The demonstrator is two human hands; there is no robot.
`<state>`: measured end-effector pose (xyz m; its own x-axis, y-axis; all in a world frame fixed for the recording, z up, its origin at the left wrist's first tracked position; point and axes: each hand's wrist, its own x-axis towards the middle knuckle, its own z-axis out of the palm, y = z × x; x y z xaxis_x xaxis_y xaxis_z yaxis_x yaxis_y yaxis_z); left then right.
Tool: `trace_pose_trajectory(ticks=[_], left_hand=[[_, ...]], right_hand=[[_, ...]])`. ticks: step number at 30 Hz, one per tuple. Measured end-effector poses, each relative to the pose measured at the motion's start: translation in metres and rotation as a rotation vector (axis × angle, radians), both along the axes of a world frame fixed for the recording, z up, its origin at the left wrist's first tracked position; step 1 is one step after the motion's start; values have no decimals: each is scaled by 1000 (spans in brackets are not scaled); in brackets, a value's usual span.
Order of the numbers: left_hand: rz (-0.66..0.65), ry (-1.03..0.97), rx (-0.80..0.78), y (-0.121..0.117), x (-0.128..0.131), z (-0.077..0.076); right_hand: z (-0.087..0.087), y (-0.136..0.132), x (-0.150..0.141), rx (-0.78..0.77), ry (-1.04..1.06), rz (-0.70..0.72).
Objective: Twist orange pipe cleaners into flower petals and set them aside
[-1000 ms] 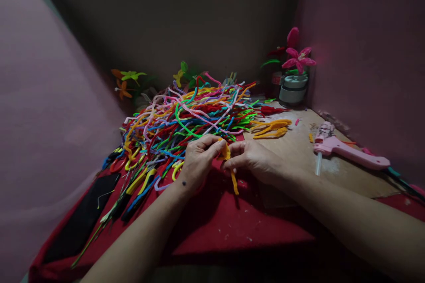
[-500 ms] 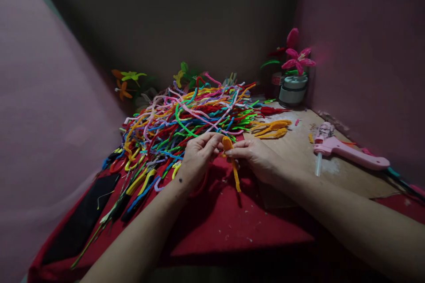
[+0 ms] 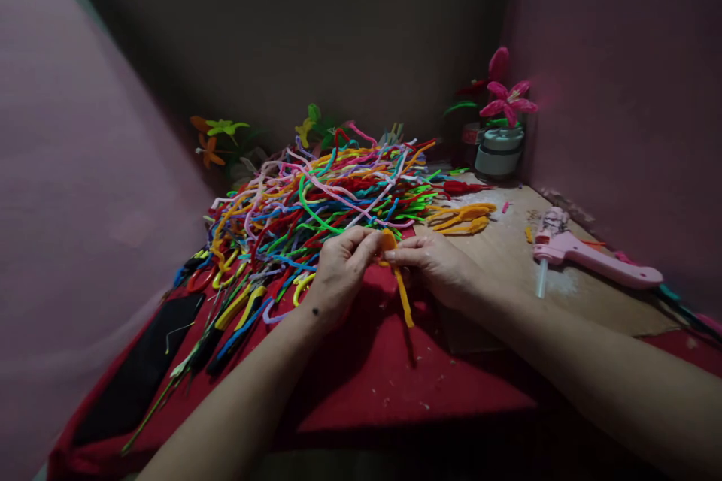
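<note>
An orange pipe cleaner (image 3: 404, 297), bent into a petal-like loop at its top, is pinched between both hands above the red cloth. My left hand (image 3: 347, 263) is closed on the loop's left side. From the right, my right hand (image 3: 432, 263) grips the same piece with thumb and forefinger. Its loose tail hangs down below the fingers. Just behind the hands lies a large heap of coloured pipe cleaners (image 3: 332, 188). Orange shaped pieces (image 3: 465, 219) rest on the cardboard (image 3: 508, 263) beyond my right hand.
A pink glue gun (image 3: 598, 259) lies on the cardboard at right. Behind it stands a small pot (image 3: 499, 152) with a pink flower (image 3: 508, 101). Yellow-handled pliers (image 3: 240, 312) and a flat black object (image 3: 141, 368) lie at left on the red cloth (image 3: 406, 391).
The fingers have shifted slightly around the orange pipe cleaner, covering more of its loop. Its tail has swung a little to the right. Both hands still hold it.
</note>
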<state>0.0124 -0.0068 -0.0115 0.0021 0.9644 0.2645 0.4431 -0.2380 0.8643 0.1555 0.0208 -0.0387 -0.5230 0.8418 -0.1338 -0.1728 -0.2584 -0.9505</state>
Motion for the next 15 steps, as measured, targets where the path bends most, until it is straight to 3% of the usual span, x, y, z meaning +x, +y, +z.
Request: trace_pose_trajectory(ticks=[4,11,15], left_hand=[[-42,-66,-113,3,-3,2],[-21,-14,-80,2,-1,-1],[-31,-88,-83,1,-1,0]], right_hand=[[-3,4,-1,23,141,-81],[-4,6,1,-2,189,-98],[0,4,2,-31,188,-94]])
